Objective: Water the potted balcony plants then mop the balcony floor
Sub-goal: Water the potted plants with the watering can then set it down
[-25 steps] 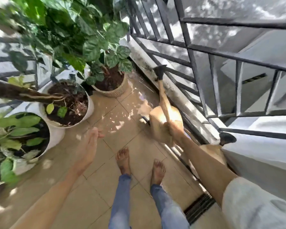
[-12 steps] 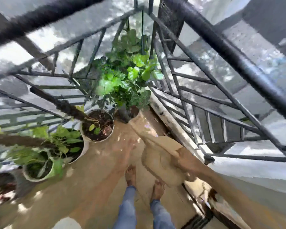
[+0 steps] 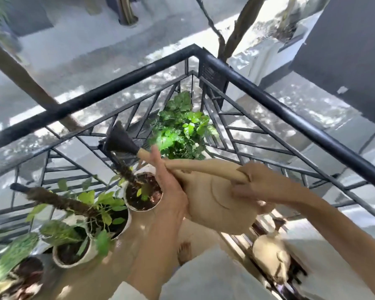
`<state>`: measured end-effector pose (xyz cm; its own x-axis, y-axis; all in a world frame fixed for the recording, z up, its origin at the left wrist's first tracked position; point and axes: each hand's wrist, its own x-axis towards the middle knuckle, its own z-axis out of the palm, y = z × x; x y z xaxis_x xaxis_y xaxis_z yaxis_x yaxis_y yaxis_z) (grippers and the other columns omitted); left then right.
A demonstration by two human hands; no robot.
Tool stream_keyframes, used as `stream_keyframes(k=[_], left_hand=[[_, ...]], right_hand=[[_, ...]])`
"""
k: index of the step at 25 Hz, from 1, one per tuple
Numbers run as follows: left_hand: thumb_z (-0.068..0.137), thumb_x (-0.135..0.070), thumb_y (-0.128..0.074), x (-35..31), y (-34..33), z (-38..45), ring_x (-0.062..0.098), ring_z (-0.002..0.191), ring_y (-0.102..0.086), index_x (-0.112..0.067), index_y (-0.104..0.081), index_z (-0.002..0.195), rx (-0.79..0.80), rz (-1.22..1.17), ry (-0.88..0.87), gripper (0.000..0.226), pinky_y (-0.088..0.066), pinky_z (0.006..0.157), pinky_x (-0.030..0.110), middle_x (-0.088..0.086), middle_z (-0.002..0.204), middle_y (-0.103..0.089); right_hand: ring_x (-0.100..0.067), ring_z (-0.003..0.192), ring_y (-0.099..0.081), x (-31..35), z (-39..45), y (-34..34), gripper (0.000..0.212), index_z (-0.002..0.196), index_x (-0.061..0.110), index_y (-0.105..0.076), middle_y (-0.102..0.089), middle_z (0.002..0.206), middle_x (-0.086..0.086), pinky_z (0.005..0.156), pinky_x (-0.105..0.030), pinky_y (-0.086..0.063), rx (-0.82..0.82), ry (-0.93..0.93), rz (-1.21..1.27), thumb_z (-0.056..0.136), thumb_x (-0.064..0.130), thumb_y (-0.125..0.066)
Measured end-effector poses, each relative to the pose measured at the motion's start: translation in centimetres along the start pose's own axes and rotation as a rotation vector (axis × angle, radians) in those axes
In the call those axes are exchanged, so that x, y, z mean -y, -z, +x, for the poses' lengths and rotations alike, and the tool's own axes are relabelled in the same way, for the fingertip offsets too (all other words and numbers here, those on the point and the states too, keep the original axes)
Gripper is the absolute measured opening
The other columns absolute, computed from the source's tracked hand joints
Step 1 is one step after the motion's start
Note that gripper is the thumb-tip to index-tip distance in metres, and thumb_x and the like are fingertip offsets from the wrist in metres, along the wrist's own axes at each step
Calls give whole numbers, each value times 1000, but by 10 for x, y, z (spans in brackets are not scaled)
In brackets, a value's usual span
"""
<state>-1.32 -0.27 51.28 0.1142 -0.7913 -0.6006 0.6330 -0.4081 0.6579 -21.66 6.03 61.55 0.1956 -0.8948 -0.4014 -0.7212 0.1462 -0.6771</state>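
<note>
- The right hand (image 3: 254, 180) is closing around the rear end of the handle of a tan watering can (image 3: 217, 204), fingers wrapped over the bar.
- The left hand (image 3: 169, 191) is lying flat and open against the can's front side, fingers extended up along the spout; it is supporting, not gripping.
- The can is being held in the air at frame centre, tilting with its spout rising toward 10 o'clock; the black sprinkler head (image 3: 119, 141) is sitting above the level of the body.
- No water is visible leaving the head; blur is limiting certainty.
- A white pot (image 3: 139, 207) with dark soil and a mossy stake is sitting just at 9 o'clock of the left hand, below the spout.
- Two further pots (image 3: 74, 263) with green leaves are standing toward 8 o'clock; a bushy plant (image 3: 182, 128) is filling the railing corner at 12 o'clock.
- The black railing (image 3: 268, 100) is enclosing the corner, near the sprinkler head.
- A second tan can (image 3: 271, 258) is lying on the floor at 5 o'clock; bare toes (image 3: 184, 252) are showing below the can.
- Judgement: watering is in progress; mopping has not started.
- Risks: the head could knock the railing or stake if swung; an unguided tip could send water past the pot onto the tiles, making barefoot footing slippery; the open left palm could let the can roll.
</note>
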Motion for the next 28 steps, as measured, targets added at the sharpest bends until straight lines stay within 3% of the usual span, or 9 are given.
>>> stream_keyframes(k=[3, 5, 7, 10, 13, 17, 22, 25, 28], left_hand=[[45, -98, -75, -37, -9, -5, 17, 43, -51, -16, -62, 90, -69, -49, -19, 94, -51, 46, 27, 3, 52, -51], [40, -99, -75, -60, -8, -15, 16, 40, -50, -17, -63, 84, -86, -102, -66, 93, -50, 44, 25, 1, 48, -49], [43, -97, -76, -77, -5, -26, 15, 39, -49, -20, -63, 85, -78, -138, -163, 89, -47, 43, 25, -2, 48, -48], [48, -95, -77, -96, 6, -48, 16, 41, -48, -19, -63, 82, -113, -116, -215, 85, -48, 48, 27, 0, 50, -48], [54, -90, -75, -111, 39, -79, 17, 43, -45, -21, -59, 69, -235, -209, -229, 73, -49, 56, 30, 1, 49, -43], [59, -90, -72, -128, 88, -139, 13, 39, -50, -23, -65, 48, -247, -281, -338, 68, -49, 50, 24, -3, 47, -49], [71, -89, -65, -132, 154, -245, 17, 62, -66, -21, -74, 63, -183, -240, -530, 69, -56, 73, 34, 2, 63, -63], [79, -91, -55, -125, 191, -297, 17, 58, -67, -23, -73, 53, -353, -265, -622, 75, -57, 67, 31, 1, 61, -66], [86, -89, -49, -116, 254, -342, 16, 51, -63, -21, -67, 46, -538, -415, -685, 81, -56, 56, 26, 1, 56, -65]], right_hand=[[-2, 62, -57, 4, -12, 6, 29, 78, 28, -64, -62, 65, 9, 59, -16, -40, -367, 166, -27, 73, 55, -71], [-11, 70, -63, -10, -21, -16, 26, 87, 28, -70, -69, 75, 5, 67, -28, -49, -563, 166, 183, 74, 48, -82], [-19, 62, -50, -17, -20, -66, 13, 74, 19, -72, -60, 63, 0, 60, -36, -41, -715, 72, 559, 76, 29, -80], [-17, 64, -35, -10, -8, -118, 33, 58, -1, -57, -42, 60, -5, 59, -39, -30, -842, -73, 947, 75, 21, -76], [-11, 55, -34, 14, -5, -110, 49, 50, 15, -48, -39, 53, 5, 50, -27, -28, -770, 38, 862, 74, 32, -87], [-8, 47, -35, 49, -29, -104, 46, 52, 15, -62, -41, 45, 11, 49, -25, -29, -732, 179, 706, 72, 46, -88], [-13, 50, -36, 99, -81, -121, 67, 64, -1, -64, -41, 51, 4, 49, -25, -27, -531, 231, 770, 66, 61, -91], [-14, 46, -34, 131, -111, -139, 74, 56, 3, -55, -39, 48, 4, 46, -22, -26, -386, 304, 712, 61, 67, -92], [-13, 54, -53, 166, -141, -188, 70, 78, 3, -77, -61, 56, -7, 56, -31, -37, -183, 448, 648, 61, 69, -93]])
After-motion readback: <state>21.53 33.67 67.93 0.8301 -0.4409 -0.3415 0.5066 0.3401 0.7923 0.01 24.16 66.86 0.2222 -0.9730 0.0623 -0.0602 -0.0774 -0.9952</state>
